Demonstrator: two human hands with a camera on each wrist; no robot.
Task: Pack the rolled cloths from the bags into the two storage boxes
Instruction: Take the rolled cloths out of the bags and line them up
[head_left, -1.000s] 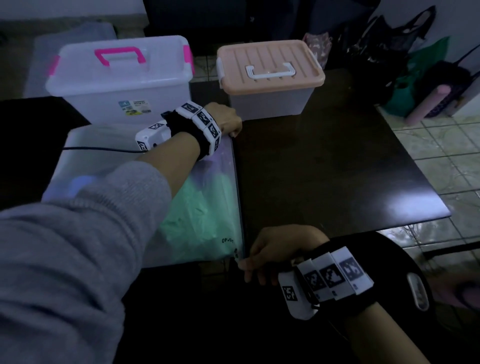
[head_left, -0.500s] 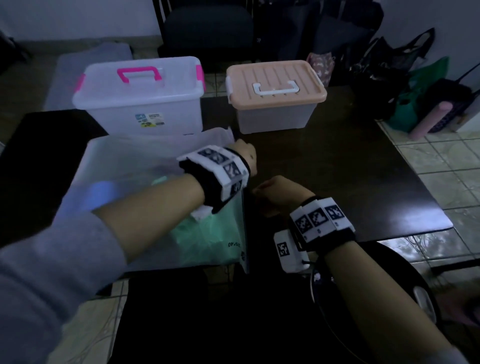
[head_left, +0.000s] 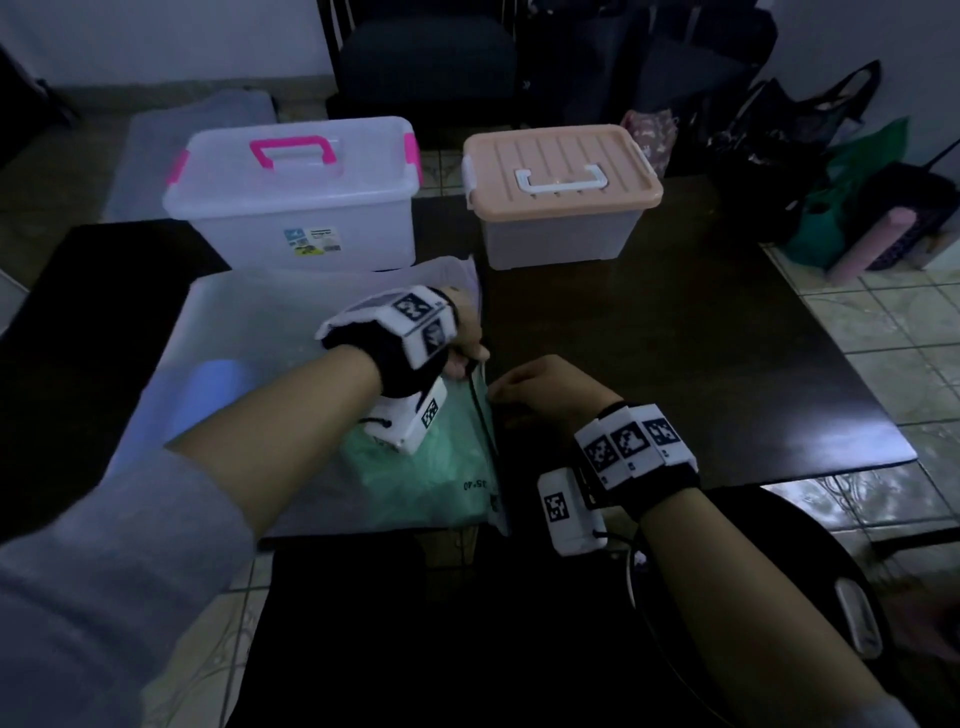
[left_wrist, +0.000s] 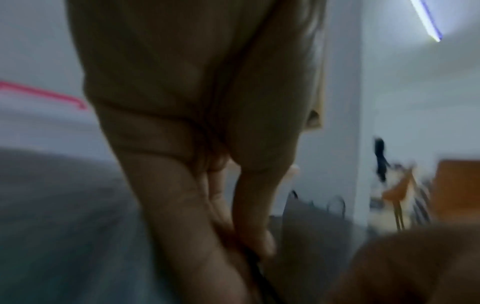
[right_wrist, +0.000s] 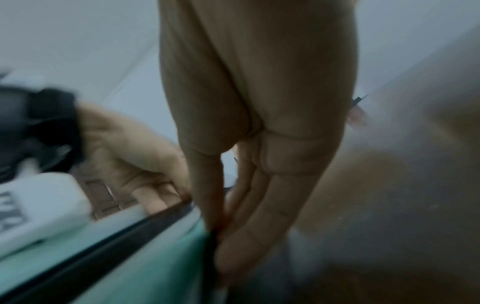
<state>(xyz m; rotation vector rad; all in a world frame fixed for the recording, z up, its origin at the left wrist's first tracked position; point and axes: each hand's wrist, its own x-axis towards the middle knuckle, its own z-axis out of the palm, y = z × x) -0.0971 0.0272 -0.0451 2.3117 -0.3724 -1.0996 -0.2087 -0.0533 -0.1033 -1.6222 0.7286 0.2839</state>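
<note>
A large translucent zip bag (head_left: 270, 332) lies flat on the dark table, with a green cloth (head_left: 447, 467) and a pale blue roll (head_left: 218, 379) showing through it. Its dark zip edge (head_left: 480, 410) runs along the right side. My left hand (head_left: 462, 348) pinches one lip of that edge, and my right hand (head_left: 524, 387) pinches the other lip just beside it. In the right wrist view thumb and fingers (right_wrist: 233, 222) clamp the dark strip (right_wrist: 124, 240) over green cloth. Two lidded storage boxes stand behind: a clear one with pink handle (head_left: 296, 192) and one with peach lid (head_left: 561, 171).
The dark table (head_left: 701, 364) extends bare to the right of the bag. Bags and a pink roll (head_left: 872, 239) sit on the tiled floor at far right. A dark chair (head_left: 426, 57) stands behind the boxes. A round black stool (head_left: 779, 597) is under my right forearm.
Both hands have come together at the middle of the bag's zip edge: the left came back from the far corner, the right moved up from the near corner. The lips are parting slightly.
</note>
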